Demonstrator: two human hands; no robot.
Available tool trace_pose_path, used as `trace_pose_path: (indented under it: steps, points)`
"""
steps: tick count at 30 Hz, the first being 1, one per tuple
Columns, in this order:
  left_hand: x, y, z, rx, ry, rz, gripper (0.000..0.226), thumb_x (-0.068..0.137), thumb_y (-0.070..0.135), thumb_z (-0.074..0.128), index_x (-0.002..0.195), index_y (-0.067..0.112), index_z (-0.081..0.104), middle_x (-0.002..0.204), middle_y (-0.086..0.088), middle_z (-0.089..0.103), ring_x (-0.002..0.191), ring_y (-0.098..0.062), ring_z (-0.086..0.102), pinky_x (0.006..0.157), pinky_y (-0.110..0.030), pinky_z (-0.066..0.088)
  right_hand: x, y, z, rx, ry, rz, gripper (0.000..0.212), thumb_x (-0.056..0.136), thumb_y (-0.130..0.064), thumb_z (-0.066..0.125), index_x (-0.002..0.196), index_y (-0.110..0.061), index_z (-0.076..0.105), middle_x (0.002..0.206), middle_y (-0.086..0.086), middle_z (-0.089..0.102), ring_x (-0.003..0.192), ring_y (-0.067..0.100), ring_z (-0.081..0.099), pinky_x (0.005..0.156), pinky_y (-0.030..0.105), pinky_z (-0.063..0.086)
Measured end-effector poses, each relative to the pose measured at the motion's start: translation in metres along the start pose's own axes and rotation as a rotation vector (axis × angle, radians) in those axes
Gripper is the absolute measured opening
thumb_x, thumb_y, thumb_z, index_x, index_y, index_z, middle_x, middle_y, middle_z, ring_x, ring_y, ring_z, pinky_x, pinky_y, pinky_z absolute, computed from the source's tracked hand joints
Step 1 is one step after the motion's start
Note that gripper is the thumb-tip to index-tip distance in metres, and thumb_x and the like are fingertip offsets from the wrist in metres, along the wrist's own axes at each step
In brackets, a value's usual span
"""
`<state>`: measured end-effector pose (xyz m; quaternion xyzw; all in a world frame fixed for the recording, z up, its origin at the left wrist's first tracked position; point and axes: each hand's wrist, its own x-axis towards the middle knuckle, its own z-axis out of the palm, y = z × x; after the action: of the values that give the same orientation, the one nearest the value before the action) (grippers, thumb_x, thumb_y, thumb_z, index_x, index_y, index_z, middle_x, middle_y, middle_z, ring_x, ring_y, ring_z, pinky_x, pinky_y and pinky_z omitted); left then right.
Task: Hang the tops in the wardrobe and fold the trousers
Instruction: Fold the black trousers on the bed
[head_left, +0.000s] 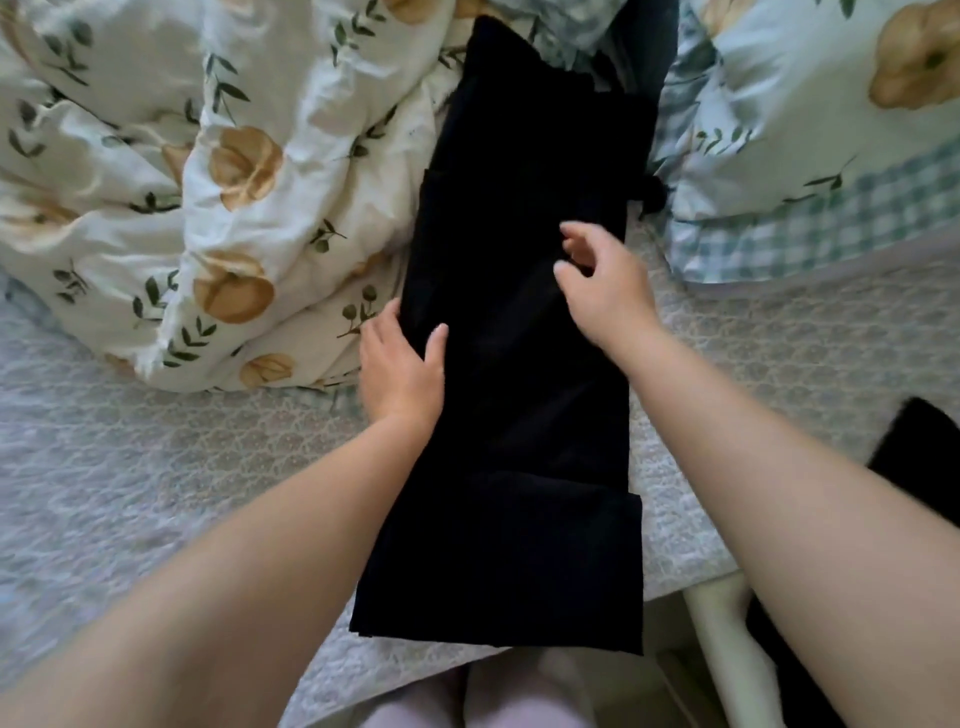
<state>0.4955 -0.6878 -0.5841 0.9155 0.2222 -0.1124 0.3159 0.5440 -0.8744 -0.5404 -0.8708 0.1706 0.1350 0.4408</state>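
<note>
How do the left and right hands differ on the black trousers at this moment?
The left hand lies flat at the left edge of the black trousers, thumb spread over the cloth; the right hand is farther up, near the right edge, fingers loosely curled. The left hand looks sharp, the right hand blurred. Both are bare, over the same trousers, with no clear grip.

- black cloth trousers (519, 364): creases lost in the dark fabric;
- dark cloth object (917, 447): cut by the right edge, kind unclear;
- right hand (602, 280): fingertips blurred
</note>
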Motion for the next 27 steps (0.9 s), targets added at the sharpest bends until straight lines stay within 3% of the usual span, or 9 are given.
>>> trace_pose_path:
  steps: [3, 10, 12, 14, 16, 20, 22, 25, 27]
  points:
    - [-0.018, -0.026, 0.012, 0.091, -0.025, -0.049, 0.070, 0.088, 0.042, 0.061, 0.144, 0.015, 0.030, 0.142, -0.006, 0.036, 0.133, -0.022, 0.034, 0.106, -0.036, 0.033, -0.050, 0.054, 0.032, -0.199, 0.106, 0.117, 0.038, 0.092, -0.018, 0.051, 0.129, -0.018, 0.051, 0.128, 0.001, 0.051, 0.120, 0.018, 0.047, 0.096, 0.027, 0.038]
    - [-0.033, -0.082, 0.005, 0.114, -0.008, -0.172, 0.046, 0.088, 0.031, 0.063, 0.125, 0.008, 0.048, 0.128, -0.015, 0.046, 0.121, -0.032, 0.043, 0.098, -0.044, 0.037, -0.148, 0.127, 0.063, -0.362, 0.240, 0.409, 0.048, 0.086, -0.031, 0.062, 0.128, -0.011, 0.051, 0.128, 0.011, 0.049, 0.120, 0.028, 0.043, 0.096, 0.038, 0.035]
    - [-0.047, -0.091, -0.001, 0.183, 0.047, 0.011, 0.040, 0.084, 0.025, 0.067, 0.117, 0.009, 0.053, 0.123, -0.016, 0.047, 0.117, -0.032, 0.041, 0.097, -0.045, 0.036, -0.162, 0.134, 0.064, -0.374, 0.219, 0.357, 0.044, 0.086, -0.030, 0.063, 0.125, -0.011, 0.054, 0.123, 0.010, 0.053, 0.117, 0.028, 0.045, 0.095, 0.038, 0.035]
    - [-0.066, -0.106, -0.003, 0.318, 0.053, 0.393, 0.028, 0.083, 0.030, 0.064, 0.105, 0.013, 0.060, 0.111, -0.011, 0.056, 0.106, -0.027, 0.044, 0.087, -0.041, 0.035, -0.173, 0.139, 0.063, -0.338, 0.207, 0.294, 0.043, 0.084, -0.026, 0.065, 0.122, -0.009, 0.055, 0.118, 0.010, 0.055, 0.113, 0.029, 0.048, 0.093, 0.038, 0.036]
    - [-0.078, -0.122, -0.004, 0.523, -0.103, 0.666, 0.035, 0.085, 0.045, 0.052, 0.107, 0.018, 0.063, 0.108, -0.004, 0.060, 0.101, -0.026, 0.051, 0.083, -0.037, 0.035, -0.180, 0.143, 0.058, -0.321, 0.156, 0.244, 0.044, 0.083, -0.021, 0.066, 0.124, -0.009, 0.054, 0.116, 0.009, 0.055, 0.112, 0.028, 0.049, 0.093, 0.038, 0.036]
    - [-0.074, -0.129, -0.010, 0.737, -0.428, 0.524, 0.045, 0.090, 0.051, 0.052, 0.126, 0.022, 0.053, 0.120, 0.001, 0.056, 0.118, -0.024, 0.047, 0.097, -0.037, 0.033, -0.182, 0.153, 0.045, -0.298, -0.103, 0.232, 0.043, 0.088, -0.011, 0.058, 0.130, -0.016, 0.048, 0.127, 0.004, 0.049, 0.119, 0.023, 0.046, 0.095, 0.033, 0.037]
    - [-0.081, -0.125, -0.015, 0.648, -0.424, 0.521, 0.036, 0.093, 0.045, 0.051, 0.119, 0.021, 0.057, 0.111, 0.001, 0.057, 0.107, -0.024, 0.054, 0.090, -0.035, 0.036, -0.182, 0.152, 0.040, -0.304, -0.143, 0.206, 0.035, 0.089, -0.010, 0.057, 0.124, -0.017, 0.053, 0.123, 0.004, 0.052, 0.114, 0.023, 0.050, 0.089, 0.028, 0.038]
    - [-0.096, -0.129, -0.027, 0.355, -0.359, 0.469, 0.026, 0.092, 0.033, 0.059, 0.109, 0.013, 0.062, 0.102, -0.003, 0.056, 0.085, -0.025, 0.058, 0.068, -0.030, 0.037, -0.185, 0.142, 0.038, -0.209, -0.035, 0.163, 0.029, 0.088, -0.007, 0.058, 0.116, -0.014, 0.057, 0.118, 0.001, 0.056, 0.110, 0.020, 0.052, 0.087, 0.022, 0.036]
    - [-0.097, -0.132, -0.032, 0.148, -0.279, 0.332, 0.027, 0.089, 0.027, 0.065, 0.110, 0.011, 0.062, 0.105, -0.002, 0.055, 0.091, -0.019, 0.055, 0.074, -0.025, 0.039, -0.183, 0.137, 0.041, -0.150, 0.051, 0.165, 0.029, 0.087, -0.008, 0.060, 0.115, -0.013, 0.056, 0.118, 0.000, 0.057, 0.111, 0.018, 0.052, 0.088, 0.019, 0.034]
